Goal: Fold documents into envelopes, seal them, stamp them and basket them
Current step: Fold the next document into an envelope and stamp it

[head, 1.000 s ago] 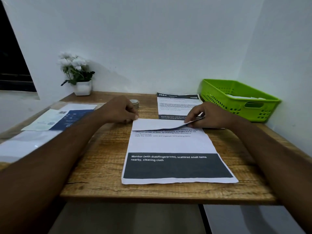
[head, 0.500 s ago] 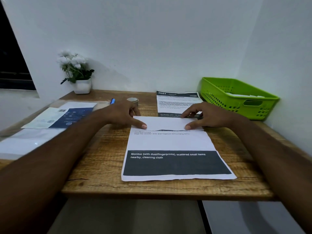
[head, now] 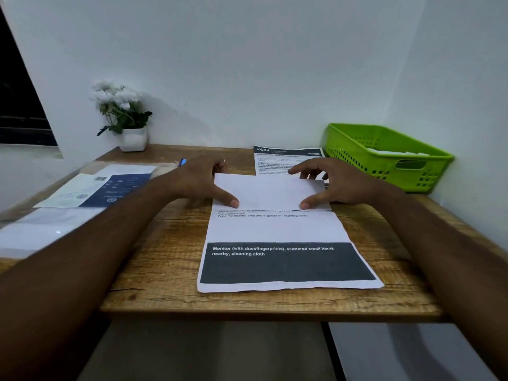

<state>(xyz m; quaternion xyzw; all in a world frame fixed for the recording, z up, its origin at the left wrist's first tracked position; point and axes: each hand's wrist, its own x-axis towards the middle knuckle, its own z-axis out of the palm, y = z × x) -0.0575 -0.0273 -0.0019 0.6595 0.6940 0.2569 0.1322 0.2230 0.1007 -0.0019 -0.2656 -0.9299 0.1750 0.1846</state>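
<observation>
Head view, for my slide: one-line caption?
Left hand and right hand press the folded top of a printed sheet on the desk.

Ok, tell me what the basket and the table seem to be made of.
Basket: looks like moulded plastic, glossy bright green, with slotted walls. Table: wood or wood-look laminate, matt brown; grain lines and a crack show.

A small white pot (head: pixel 133 140) stands on the wooden surface (head: pixel 170 243), hard against the white wall (head: pixel 247 64) behind it. White flowers (head: pixel 110 92) and green leaves rise out of the pot. Left of the pot is a dark window (head: pixel 16 105). Well in front of the pot, a thin crack (head: pixel 123 289) runs along the surface's near edge.
</observation>
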